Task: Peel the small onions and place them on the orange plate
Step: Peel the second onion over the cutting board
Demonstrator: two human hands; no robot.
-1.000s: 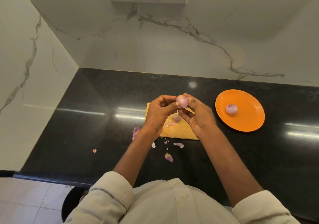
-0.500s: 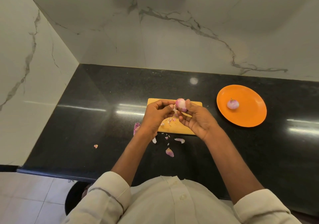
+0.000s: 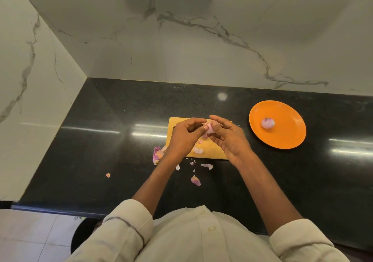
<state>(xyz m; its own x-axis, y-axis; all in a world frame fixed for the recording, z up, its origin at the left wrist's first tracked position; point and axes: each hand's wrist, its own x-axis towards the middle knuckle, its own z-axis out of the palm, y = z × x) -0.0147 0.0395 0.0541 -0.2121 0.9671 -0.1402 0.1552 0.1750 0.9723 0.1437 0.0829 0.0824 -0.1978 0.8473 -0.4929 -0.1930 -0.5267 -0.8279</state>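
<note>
Countertop (image 3: 96, 140), black, marble-walled corner

Before you lies a glossy black stone counter (image 3: 101, 140), set into a corner of white marbled wall. Directly on it rest a yellow cutting board (image 3: 210, 150) near the middle and, well apart to its right, an orange plate (image 3: 286, 138). Pink onion skins (image 3: 157, 154) lie just left of the board; smaller peel scraps (image 3: 195, 180) are scattered along its near edge.
</note>
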